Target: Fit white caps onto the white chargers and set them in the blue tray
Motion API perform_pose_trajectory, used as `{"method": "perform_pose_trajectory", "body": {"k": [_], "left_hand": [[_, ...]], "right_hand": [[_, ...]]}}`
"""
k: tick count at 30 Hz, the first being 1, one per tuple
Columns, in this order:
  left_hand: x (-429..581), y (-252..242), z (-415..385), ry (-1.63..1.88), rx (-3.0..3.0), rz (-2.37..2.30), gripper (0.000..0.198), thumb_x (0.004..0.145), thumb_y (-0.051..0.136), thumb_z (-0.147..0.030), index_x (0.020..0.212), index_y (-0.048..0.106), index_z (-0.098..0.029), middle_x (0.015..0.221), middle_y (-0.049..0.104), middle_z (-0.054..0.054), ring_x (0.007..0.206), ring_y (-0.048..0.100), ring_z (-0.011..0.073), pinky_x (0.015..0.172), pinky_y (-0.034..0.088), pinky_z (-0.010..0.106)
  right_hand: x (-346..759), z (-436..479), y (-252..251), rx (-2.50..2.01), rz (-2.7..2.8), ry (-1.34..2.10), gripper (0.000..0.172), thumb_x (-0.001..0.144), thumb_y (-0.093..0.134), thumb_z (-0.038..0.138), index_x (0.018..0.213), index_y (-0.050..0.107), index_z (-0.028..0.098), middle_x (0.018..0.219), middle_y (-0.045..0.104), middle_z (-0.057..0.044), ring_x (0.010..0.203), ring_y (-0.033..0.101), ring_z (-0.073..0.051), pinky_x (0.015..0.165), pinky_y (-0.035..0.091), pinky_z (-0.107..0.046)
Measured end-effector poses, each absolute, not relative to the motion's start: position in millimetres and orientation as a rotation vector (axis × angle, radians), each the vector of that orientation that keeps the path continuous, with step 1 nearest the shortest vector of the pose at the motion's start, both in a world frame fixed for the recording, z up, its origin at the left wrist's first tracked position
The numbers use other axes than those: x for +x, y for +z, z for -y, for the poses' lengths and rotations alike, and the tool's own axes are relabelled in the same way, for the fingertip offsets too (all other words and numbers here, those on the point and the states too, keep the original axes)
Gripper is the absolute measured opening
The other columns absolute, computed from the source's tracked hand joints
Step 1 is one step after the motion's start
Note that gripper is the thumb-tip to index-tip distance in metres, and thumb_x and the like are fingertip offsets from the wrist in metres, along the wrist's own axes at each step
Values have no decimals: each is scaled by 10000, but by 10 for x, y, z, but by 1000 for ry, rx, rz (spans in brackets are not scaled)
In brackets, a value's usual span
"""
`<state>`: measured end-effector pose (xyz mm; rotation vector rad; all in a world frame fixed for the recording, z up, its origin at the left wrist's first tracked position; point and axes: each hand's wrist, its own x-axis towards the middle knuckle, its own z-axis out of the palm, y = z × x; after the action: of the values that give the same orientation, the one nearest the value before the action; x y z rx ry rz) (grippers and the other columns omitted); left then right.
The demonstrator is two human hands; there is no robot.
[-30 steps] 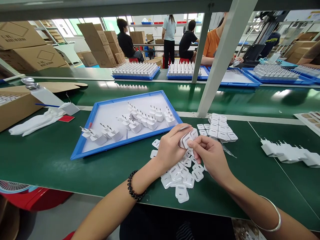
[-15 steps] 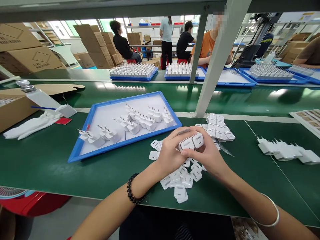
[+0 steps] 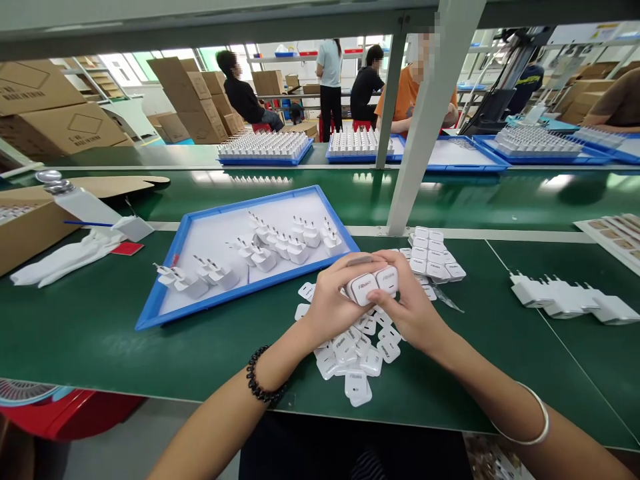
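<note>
Two white plug chargers sit side by side in my hands, their printed, slotted faces turned toward me. My left hand (image 3: 325, 300) is closed around the left charger (image 3: 360, 292). Fingers of my right hand (image 3: 415, 303) wrap the right charger (image 3: 389, 283), and its thumb presses between the two faces. The prongs are hidden behind my fingers. Under my hands lies a loose pile of white charger face covers (image 3: 356, 383). Beyond my right hand, more covers (image 3: 429, 257) lie in neat rows.
A blue-rimmed tray (image 3: 225, 304) with several upright chargers is at left. Several chargers (image 3: 570, 299) lie at right. A slanted metal post (image 3: 415, 140) rises ahead. White gloves (image 3: 70, 259), a pump bottle (image 3: 83, 200) and a carton (image 3: 40, 230) stand left. Co-workers sit beyond the filled trays (image 3: 265, 147).
My hands and the two chargers have shifted slightly left and down. My right thumb has moved onto the seam between the charger faces. The whole view has shifted a little.
</note>
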<state>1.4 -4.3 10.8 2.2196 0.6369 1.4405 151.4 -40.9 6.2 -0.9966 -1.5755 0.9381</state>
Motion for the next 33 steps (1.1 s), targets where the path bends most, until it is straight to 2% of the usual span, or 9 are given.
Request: {"method": "perform_pose_trajectory", "body": {"k": [4, 10, 12, 14, 18, 22, 25, 29, 33], "left_hand": [[-189, 158, -160, 1435, 2423, -743, 306, 791, 713, -198, 1094, 678, -180, 1116, 683, 110, 1046, 649, 219, 898, 553, 363], [-633, 261, -509, 1257, 2779, -1320, 412, 797, 501, -41, 1166, 633, -168, 1232, 635, 104, 1125, 625, 227, 905, 549, 342], [-804, 413, -639, 891, 2857, -1700, 465, 797, 467, -26, 1216, 602, -175, 1278, 607, 110, 1152, 607, 240, 905, 537, 337], [-1013, 617, -781, 315, 2824, -2089, 461, 847, 437, -36, 1274, 556, -164, 1301, 578, 146, 1188, 580, 260, 938, 503, 354], [-1477, 937, -1034, -183, 2592, -2392, 213, 897, 526, -119, 1069, 635, -57, 1114, 635, 195, 1020, 644, 277, 871, 518, 412], [-1769, 876, -1154, -595, 2356, -2487, 325, 914, 584, -327, 1172, 574, -131, 1159, 611, 100, 1004, 622, 211, 851, 541, 414], [-1822, 718, -1152, -783, 2268, -2458, 335, 912, 587, -322, 1190, 565, -137, 1183, 601, 104, 1026, 615, 221, 861, 537, 426], [-1771, 688, -1073, -878, 2331, -2319, 315, 919, 576, -326, 1171, 575, -138, 1154, 614, 96, 998, 624, 211, 841, 545, 413], [-1754, 797, -1059, -906, 2555, -2145, 179, 903, 603, -272, 982, 637, -116, 996, 673, 58, 912, 653, 177, 834, 543, 388]], "right_hand": [[1529, 368, 50, -998, 1416, 1033, 487, 950, 388, 568, 1328, 389, 261, 1340, 508, -120, 1091, 588, -244, 813, 515, -372], [1534, 257, -52, -1162, 1319, 997, 462, 931, 395, 595, 1170, 504, 215, 1195, 567, -117, 986, 613, -231, 760, 512, -365], [1543, 214, -97, -1205, 1344, 971, 451, 924, 409, 592, 1141, 523, 213, 1171, 591, -116, 987, 605, -240, 772, 507, -376], [1552, 184, -134, -1239, 1374, 937, 443, 921, 415, 589, 1118, 537, 211, 1148, 609, -115, 980, 601, -249, 778, 501, -388], [1547, 181, -147, -1256, 1485, 852, 400, 934, 417, 553, 1078, 557, 206, 1087, 629, -100, 933, 603, -245, 763, 488, -378], [1530, 198, -124, -1206, 1653, 700, 311, 955, 425, 468, 1046, 562, 204, 1046, 629, -88, 871, 608, -226, 693, 477, -342], [1524, 174, -128, -1181, 1749, 591, 255, 967, 426, 397, 1022, 565, 191, 1016, 633, -95, 844, 613, -225, 649, 469, -327], [1516, 143, -126, -1200, 1808, 469, 151, 959, 478, 288, 989, 574, 176, 1007, 647, -81, 841, 631, -190, 710, 483, -300], [1526, 73, -36, -1314, 1833, 352, 104, 927, 560, 279, 983, 601, 202, 1015, 671, -28, 864, 643, -148, 745, 481, -242]]}}
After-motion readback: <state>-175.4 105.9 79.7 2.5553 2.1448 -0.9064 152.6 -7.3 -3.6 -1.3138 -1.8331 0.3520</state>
